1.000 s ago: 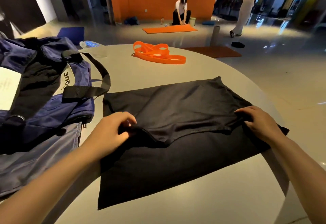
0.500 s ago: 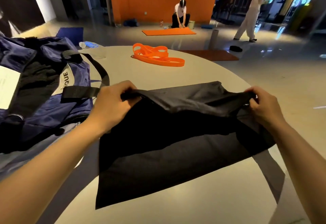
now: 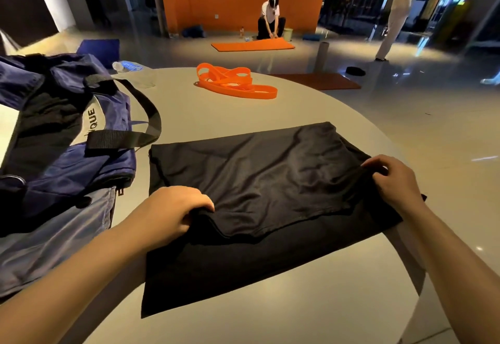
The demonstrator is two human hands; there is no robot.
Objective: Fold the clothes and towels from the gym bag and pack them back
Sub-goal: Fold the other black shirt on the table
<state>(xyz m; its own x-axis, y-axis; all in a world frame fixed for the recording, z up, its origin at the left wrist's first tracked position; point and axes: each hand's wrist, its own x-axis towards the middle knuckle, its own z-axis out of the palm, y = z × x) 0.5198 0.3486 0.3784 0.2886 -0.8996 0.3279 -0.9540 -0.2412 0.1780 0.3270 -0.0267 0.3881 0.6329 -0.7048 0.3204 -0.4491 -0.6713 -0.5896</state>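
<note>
A black garment (image 3: 259,181) lies spread on the round pale table (image 3: 270,311), its upper layer folded over a lower layer that sticks out toward me. My left hand (image 3: 176,211) pinches the folded layer's near left corner. At the right edge my right hand (image 3: 395,181) pinches the same layer. The navy gym bag (image 3: 62,138) sits open on the table's left side, with dark cloth inside and a black strap draped toward the garment.
Orange resistance bands (image 3: 235,84) lie on the far part of the table, a plastic water bottle (image 3: 135,71) beside the bag. A grey-blue cloth (image 3: 54,241) lies under the bag near me. One person kneels at an orange mat (image 3: 253,45) beyond; another stands at right.
Half a second ago both hands held the garment's upper layer lifted off the table. They have now brought it down toward me, and it lies flat over the lower layer again.
</note>
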